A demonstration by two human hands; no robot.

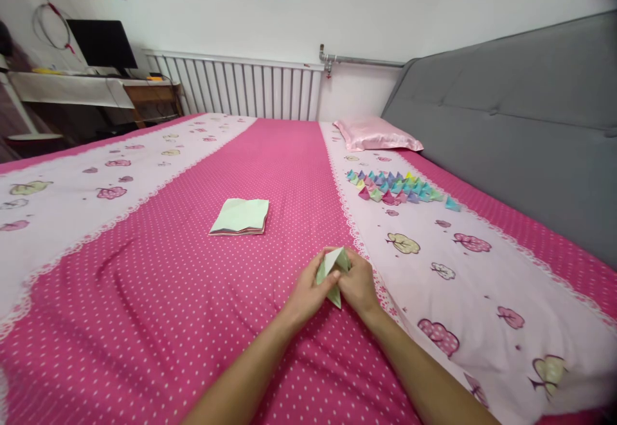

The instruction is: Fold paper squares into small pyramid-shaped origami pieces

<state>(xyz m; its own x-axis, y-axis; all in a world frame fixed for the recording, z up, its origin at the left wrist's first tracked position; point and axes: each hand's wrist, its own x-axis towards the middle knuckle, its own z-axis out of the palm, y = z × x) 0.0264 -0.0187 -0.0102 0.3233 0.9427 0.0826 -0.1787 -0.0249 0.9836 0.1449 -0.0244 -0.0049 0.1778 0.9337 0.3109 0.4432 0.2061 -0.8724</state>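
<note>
A pale green piece of folded paper (334,260) is held between my two hands above the pink bed. My left hand (308,287) grips its left side, the thumb lying across the front. On the right side my right hand (359,281) has its fingers closed round the paper. One pointed corner hangs below the hands, and part of the folds is hidden by the fingers. A stack of square paper sheets (240,216), light green on top, lies on the bed to the left. Several small folded paper pieces (395,187) in many colours stand in rows farther right.
The bedspread (193,271) is pink with white dots and pale patterned bands. A pink pillow (376,134) lies by the grey headboard (511,110). Behind the bed are a white radiator (241,84) and a desk (72,89) with a monitor (103,44).
</note>
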